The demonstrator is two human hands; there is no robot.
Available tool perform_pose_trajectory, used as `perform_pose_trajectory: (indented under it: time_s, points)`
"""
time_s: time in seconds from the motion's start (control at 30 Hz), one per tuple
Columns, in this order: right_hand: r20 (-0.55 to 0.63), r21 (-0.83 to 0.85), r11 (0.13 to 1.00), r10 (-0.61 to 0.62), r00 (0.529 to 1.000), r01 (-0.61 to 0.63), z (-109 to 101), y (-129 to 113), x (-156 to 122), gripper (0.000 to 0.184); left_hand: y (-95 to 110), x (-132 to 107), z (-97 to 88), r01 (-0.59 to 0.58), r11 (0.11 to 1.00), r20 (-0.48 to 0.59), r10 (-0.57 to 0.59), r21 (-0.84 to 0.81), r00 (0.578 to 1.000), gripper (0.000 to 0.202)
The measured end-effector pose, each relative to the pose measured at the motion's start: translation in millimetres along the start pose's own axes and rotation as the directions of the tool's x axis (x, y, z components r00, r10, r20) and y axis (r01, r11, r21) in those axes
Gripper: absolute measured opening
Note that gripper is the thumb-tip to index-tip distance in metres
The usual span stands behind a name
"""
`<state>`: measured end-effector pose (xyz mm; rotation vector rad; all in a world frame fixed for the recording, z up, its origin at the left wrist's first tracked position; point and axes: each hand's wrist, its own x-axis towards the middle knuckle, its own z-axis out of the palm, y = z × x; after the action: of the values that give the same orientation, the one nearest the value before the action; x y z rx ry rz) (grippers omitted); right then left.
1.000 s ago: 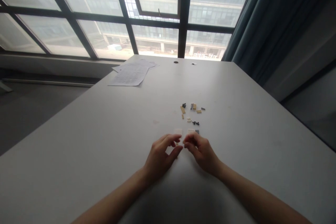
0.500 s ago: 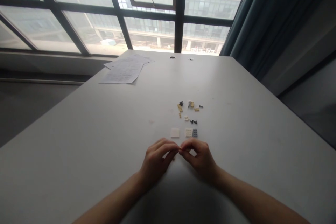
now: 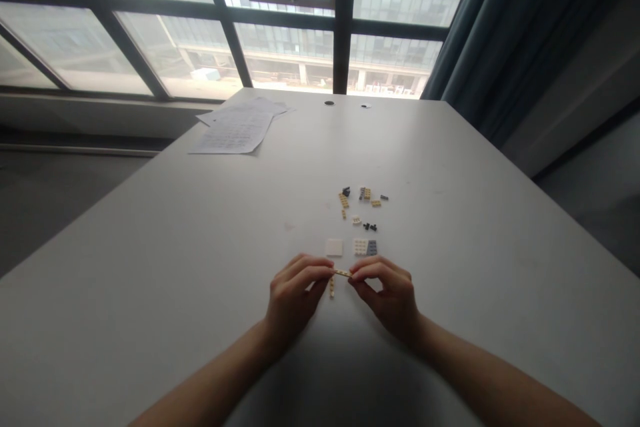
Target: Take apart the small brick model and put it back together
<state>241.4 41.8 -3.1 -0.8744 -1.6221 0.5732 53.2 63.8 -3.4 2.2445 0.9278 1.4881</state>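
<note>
Between my two hands stretches a narrow tan building-block strip (image 3: 343, 273) with studs along it. My left hand (image 3: 299, 290) pinches its left end, and my right hand (image 3: 387, 290) pinches the right end; the fingertips cover both ends. A second narrow tan strip (image 3: 331, 288) lies just beside my left fingertips, pointing toward me. Just beyond my hands are a smooth white square tile (image 3: 335, 247), a white studded plate (image 3: 359, 247) and a dark grey slanted plate (image 3: 372, 247) touching it.
Farther out lie small black pieces (image 3: 370, 227), a small white piece (image 3: 357, 220), tan plates (image 3: 343, 200), a dark piece (image 3: 346, 191) and a grey bar (image 3: 384, 197). Printed papers (image 3: 235, 130) rest at the far left of the white table (image 3: 200, 247), before a window.
My hands have moved apart, so the middle of the tan strip between them now shows. The second strip beside my left hand is also more visible. The view has tilted slightly.
</note>
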Motion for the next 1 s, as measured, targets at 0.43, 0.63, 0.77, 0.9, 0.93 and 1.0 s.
perform_pose_trajectory:
  time_s: [0.43,0.63,0.77,0.9,0.93,1.0]
  points:
    - [0.527,-0.496,0.694,-0.238,0.816,0.522,-17.5,4.0,0.7,0.021,-10.7,3.5,-15.6,-0.023,0.983,0.228,-0.02,0.183,0.973,0.008]
    - [0.639,-0.438,0.674,-0.231,0.734,0.595,-10.1,2.7,-4.7,0.02,-14.2,1.6,-22.3,-0.143,0.959,0.453,0.019,0.243,0.892,0.018]
    - [0.652,-0.401,0.711,-0.221,0.725,0.577,-10.0,4.7,-5.2,0.022,-15.6,0.1,-20.7,-0.159,0.961,0.497,0.027,0.226,0.867,0.015]
    - [0.66,-0.366,0.749,-0.209,0.722,0.552,-10.7,6.3,-2.7,0.023,-16.5,0.2,-19.9,-0.161,0.959,0.499,0.023,0.234,0.866,0.011]
    - [0.652,-0.369,0.756,-0.203,0.73,0.54,-10.7,6.4,-2.3,0.023,-16.4,0.4,-20.0,-0.163,0.958,0.499,0.026,0.235,0.866,0.011]
    - [0.609,-0.406,0.771,-0.172,0.775,0.49,-10.7,6.8,-2.2,0.022,-16.2,0.9,-20.2,-0.168,0.957,0.497,0.03,0.236,0.867,0.012]
